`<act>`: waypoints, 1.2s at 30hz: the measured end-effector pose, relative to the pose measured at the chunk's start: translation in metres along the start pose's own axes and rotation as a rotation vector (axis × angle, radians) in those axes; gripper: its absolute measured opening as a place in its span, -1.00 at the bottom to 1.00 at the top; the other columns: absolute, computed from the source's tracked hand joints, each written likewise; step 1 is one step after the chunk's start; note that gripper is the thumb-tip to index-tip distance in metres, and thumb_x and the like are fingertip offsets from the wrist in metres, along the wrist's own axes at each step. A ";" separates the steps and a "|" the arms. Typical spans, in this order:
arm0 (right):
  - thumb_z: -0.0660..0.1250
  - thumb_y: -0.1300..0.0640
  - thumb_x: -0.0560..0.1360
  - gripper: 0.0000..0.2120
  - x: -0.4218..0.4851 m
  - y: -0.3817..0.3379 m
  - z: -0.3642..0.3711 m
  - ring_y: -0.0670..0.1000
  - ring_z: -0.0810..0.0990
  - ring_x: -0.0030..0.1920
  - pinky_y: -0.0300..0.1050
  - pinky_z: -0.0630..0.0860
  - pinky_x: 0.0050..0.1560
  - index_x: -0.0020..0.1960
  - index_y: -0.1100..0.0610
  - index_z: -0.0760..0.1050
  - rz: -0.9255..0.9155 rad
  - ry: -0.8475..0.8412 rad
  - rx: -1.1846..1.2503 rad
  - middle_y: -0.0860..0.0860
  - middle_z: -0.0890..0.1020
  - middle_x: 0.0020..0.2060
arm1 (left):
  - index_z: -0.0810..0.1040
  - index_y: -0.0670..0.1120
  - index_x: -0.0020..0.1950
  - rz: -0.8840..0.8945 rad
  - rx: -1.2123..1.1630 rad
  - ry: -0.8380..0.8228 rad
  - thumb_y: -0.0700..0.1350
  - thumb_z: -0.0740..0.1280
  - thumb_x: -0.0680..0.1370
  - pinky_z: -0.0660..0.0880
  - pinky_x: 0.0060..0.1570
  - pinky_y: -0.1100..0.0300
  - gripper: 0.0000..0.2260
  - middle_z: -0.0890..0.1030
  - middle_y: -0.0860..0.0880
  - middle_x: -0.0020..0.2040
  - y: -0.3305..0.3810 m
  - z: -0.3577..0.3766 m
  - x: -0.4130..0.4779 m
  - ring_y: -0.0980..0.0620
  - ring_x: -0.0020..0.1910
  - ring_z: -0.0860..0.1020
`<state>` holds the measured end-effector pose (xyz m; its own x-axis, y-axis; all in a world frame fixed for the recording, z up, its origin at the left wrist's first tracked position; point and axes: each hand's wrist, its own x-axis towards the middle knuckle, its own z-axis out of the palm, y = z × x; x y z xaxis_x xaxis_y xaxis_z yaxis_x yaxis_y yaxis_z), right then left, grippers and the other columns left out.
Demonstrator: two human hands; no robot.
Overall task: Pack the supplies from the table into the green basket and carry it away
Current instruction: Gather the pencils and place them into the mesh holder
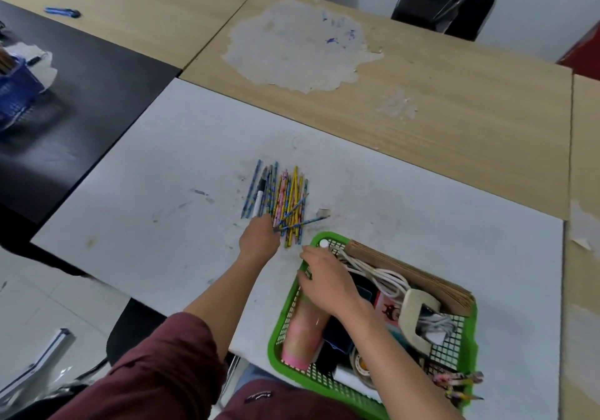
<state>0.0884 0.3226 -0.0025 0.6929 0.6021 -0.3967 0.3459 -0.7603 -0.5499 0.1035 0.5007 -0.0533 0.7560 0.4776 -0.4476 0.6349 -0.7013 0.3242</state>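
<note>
Head view. White bench (162, 192) fills the middle; its near edge runs in front of the person and its right edge lies past the basket. Left half of the top is open surface, marked with smudges. Far edge butts against a wood bench (454, 111) with a large worn patch; left edge meets a black bench (81, 95). Black chair (444, 0) stands beyond the wood bench.

Green basket (272, 351) sits on the white bench at its near edge, toward the right corner, with a bare strip between it and the right edge. Inside: brown paper stack (415, 276) along the far wall, coiled white cable (380, 276), pink cup (303, 332) lying along the left wall, tape roll (360, 363) near the front. Some patterned pencils poke over the near right corner.

Pencils (285, 198) lie in a loose pile mid-bench, just beyond the basket's far left corner, mostly parallel and pointing away, a couple crossed over the near ends. White marker (259, 202) lies in the left part of the pile. Open surface on all sides of the pile except toward the basket.

Left hand (259, 236) rests at the near ends of the pencils; fingers hidden behind the hand, so cannot tell whether they grip. Right hand (324, 280) is over the basket's left side above the pink cup, fingers spread and loosely bent, holding nothing visible.
</note>
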 end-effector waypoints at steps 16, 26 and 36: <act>0.24 0.01 0.65 -0.62 -0.001 -0.017 0.003 -0.10 0.58 0.14 -0.19 0.50 0.17 0.42 0.12 0.46 0.271 0.344 0.551 -0.09 0.62 0.13 | 0.57 -0.11 0.05 0.263 -0.545 -0.048 -0.17 0.35 0.60 0.44 -0.21 0.25 -0.94 0.56 0.01 -0.16 -0.005 -0.017 -0.014 0.11 -0.23 0.53; 0.23 0.00 0.67 -0.81 -0.040 -0.001 -0.008 -0.18 0.60 -0.14 -0.27 0.49 -0.09 0.00 0.06 0.55 0.412 0.862 0.781 -0.11 0.64 -0.17 | 0.64 -0.04 0.15 0.762 -0.575 -0.455 -0.24 0.32 0.61 0.48 -0.21 0.27 -0.81 0.67 0.12 -0.10 0.058 -0.010 -0.084 0.17 -0.13 0.59; 0.27 -0.02 0.64 -0.80 -0.132 0.033 0.018 -0.08 0.43 -0.38 -0.23 0.32 -0.39 -0.08 0.07 0.43 0.500 0.942 0.535 -0.03 0.47 -0.31 | 0.62 -0.05 0.00 0.865 -0.337 -0.484 -0.26 0.22 0.30 0.48 0.02 0.36 -0.66 0.66 0.07 -0.04 0.092 0.031 -0.124 0.19 -0.02 0.57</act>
<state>-0.0029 0.2223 0.0190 0.9448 -0.3174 -0.0816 -0.2473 -0.5273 -0.8129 0.0632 0.3607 0.0064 0.8763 -0.4317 -0.2137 -0.0245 -0.4830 0.8753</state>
